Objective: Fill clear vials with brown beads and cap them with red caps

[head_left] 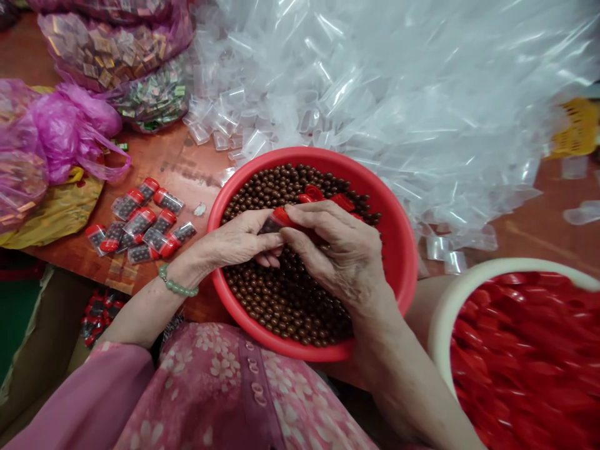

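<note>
Above a red basin [407,262] of small brown balls [281,319], both my hands meet on one small clear container with a red cap [280,217]. My left hand [239,240] wraps its fingers round the dark-filled body. My right hand [342,250] has its thumb and fingers closed on the red cap end. The container is tilted, and my fingers hide part of it. Behind my right hand, several loose red caps [343,201] lie on the balls. Left of the basin, several capped, filled containers [140,220] lie in a pile on the table.
Clear empty containers [300,112] are heaped behind the basin. A white bucket [443,331] of red caps [525,356] stands at the right. Bags of small packets [107,53] fill the back left. More filled containers [100,315] lie in a box below the table's left edge.
</note>
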`<state>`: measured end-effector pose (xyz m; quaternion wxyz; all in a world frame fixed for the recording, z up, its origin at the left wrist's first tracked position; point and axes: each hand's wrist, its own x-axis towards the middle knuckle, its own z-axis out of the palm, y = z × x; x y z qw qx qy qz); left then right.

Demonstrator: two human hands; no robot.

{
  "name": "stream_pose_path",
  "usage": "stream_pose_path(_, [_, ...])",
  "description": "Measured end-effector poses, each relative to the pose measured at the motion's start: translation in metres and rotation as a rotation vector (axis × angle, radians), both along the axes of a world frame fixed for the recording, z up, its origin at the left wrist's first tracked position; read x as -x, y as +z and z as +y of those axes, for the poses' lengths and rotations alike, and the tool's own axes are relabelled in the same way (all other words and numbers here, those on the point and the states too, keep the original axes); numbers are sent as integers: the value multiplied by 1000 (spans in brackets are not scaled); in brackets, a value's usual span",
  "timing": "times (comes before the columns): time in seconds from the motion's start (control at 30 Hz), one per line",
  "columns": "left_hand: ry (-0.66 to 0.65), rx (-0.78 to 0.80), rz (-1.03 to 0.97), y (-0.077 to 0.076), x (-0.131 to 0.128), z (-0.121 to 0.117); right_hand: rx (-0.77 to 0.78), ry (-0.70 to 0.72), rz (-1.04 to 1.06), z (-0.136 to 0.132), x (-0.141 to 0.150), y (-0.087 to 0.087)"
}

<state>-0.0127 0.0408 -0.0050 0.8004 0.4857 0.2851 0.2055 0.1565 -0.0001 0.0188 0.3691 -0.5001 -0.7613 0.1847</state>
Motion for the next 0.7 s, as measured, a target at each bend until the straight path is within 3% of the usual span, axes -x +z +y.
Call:
stream_pose_path(0.2, [56,4,-120,2,1,7,234,67,159,3,-15,6])
stream_pose_path(0.4, [-26,118,-122,7,5,11,434,-121,587,10,-22,0])
stream_pose_path(0.57, [-68,165,-103,6,6,11,337,-197,604,21,-10,-1])
stream_pose_path(0.7, [-98,207,-116,2,5,11,250,-175,392,21,-3,1])
